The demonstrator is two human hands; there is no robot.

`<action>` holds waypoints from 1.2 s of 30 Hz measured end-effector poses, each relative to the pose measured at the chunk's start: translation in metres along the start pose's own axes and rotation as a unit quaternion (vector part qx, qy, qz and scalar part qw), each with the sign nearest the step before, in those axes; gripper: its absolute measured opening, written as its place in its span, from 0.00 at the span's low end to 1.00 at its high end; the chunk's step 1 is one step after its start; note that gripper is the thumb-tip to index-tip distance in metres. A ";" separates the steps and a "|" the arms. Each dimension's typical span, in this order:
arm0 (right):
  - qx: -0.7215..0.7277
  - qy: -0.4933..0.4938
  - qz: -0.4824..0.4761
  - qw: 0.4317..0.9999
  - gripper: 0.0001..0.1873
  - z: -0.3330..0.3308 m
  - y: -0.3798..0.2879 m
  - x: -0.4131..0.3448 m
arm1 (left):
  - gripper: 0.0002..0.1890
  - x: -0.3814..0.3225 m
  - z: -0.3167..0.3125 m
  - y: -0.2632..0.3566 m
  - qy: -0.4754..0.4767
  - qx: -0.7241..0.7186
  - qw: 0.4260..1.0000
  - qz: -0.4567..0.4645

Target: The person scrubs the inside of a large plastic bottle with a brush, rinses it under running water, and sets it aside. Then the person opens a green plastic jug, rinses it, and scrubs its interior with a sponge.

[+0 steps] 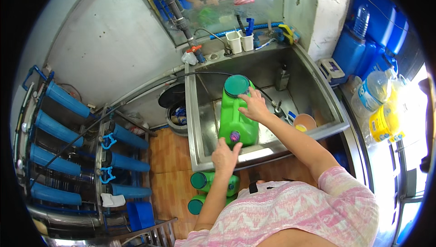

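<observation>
A green plastic water jug (240,122) with a wide teal screw lid (236,85) is in the stainless steel sink (195,121). A purple cap (235,136) sits at its end nearest me. With its fingers spread, my right hand (255,106) touches the jug beside the lid and the handle. My left hand (225,156) is over the front rim of the sink, thumb and fingers apart, its fingertips at the jug's near end below the purple cap. Neither hand is wrapped around the jug. Its underside is hidden.
Two more green jugs (200,180) are on the floor, partly behind my left arm. A black hose (204,72) crosses the sink. An orange bowl (305,121) lies in its right corner. Blue filter housings (127,161) line the left; plastic bottles (373,88) stand right.
</observation>
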State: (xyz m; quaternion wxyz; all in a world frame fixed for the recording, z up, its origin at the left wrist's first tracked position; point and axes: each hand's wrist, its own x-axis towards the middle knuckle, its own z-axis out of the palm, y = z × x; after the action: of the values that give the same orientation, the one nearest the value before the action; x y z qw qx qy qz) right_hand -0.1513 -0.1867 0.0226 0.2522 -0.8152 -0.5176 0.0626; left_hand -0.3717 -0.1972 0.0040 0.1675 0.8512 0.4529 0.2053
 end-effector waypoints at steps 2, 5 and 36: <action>-0.031 -0.023 0.038 0.999 0.36 0.013 -0.004 0.048 | 0.27 0.024 0.014 0.010 -0.072 0.021 0.997 -0.026; -0.105 -0.093 0.064 0.988 0.43 0.032 -0.008 0.103 | 0.18 0.043 0.028 0.017 -0.115 0.020 0.993 0.012; -0.073 -0.388 -0.106 0.912 0.36 -0.014 0.022 0.200 | 0.20 0.094 0.036 -0.011 -0.006 -0.074 0.996 -0.056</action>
State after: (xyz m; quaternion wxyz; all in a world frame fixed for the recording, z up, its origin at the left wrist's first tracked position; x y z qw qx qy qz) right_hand -0.0368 -0.0237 0.0563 -0.0240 -0.6833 -0.6611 0.3091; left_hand -0.3141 -0.1160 -0.0141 0.2437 0.8111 0.4826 0.2231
